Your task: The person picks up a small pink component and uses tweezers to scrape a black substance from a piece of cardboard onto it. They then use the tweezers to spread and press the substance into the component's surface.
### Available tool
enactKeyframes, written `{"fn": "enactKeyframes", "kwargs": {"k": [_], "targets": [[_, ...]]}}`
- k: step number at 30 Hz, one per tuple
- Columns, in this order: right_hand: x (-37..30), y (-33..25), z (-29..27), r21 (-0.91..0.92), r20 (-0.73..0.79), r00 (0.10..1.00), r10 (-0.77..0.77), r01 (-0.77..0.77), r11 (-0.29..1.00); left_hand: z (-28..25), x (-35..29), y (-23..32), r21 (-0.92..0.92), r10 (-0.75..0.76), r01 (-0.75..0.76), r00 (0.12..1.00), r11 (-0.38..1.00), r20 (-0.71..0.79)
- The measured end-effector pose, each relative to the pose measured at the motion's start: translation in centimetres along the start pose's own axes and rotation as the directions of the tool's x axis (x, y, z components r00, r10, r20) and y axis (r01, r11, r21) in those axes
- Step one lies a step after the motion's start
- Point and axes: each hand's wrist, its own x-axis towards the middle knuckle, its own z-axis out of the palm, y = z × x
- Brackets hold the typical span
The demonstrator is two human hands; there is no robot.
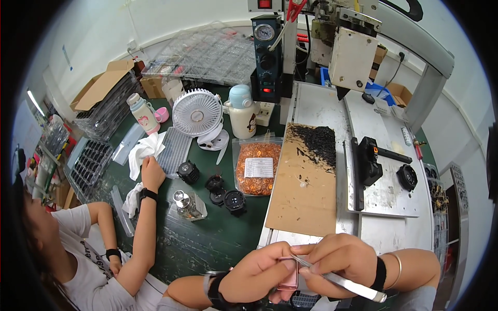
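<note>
Carefully, my left hand (259, 274) pinches a pink rectangular piece (289, 281) low before me, my right hand (342, 259) gripping silver tweezers (358, 286); were their tips to slip (my hands partly hide the piece), they might scratch it. Just beyond lies a brown cardboard sheet (306, 202), while a co-worker's forearm (146, 223) extends over the green table (228, 243) at left.

Tweezers (350, 285) — before the cardboard (306, 207)
</note>
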Motion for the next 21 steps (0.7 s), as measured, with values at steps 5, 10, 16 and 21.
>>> {"fn": "enactKeyframes", "kwargs": {"k": [5, 10, 16, 21], "targets": [[0.4, -1.1, -0.7, -0.105, -0.136, 0.981, 0.136, -0.151, 0.983, -1.1, 0.3, 1.7, 0.964, 0.394, -0.212, 0.881, -0.164, 0.261], [1.5, -2.4, -2.3, 0.133, 0.08, 0.773, 0.63, -0.635, 0.761, -0.5, 0.9, 1.9, 0.987, 0.493, -0.083, 0.859, -0.136, 0.14], [0.9, -1.0, -1.9, -0.233, -0.057, 0.903, 0.426, -0.427, 0.874, -0.3, 0.5, 2.2, 0.931, 0.443, -0.149, 0.847, -0.333, 0.294], [0.6, -0.5, -0.1, -0.379, -0.03, 0.927, 0.374, -0.357, 0.854, -0.9, 0.0, 2.3, 0.941, 0.438, -0.105, 0.864, -0.321, 0.246]]}}
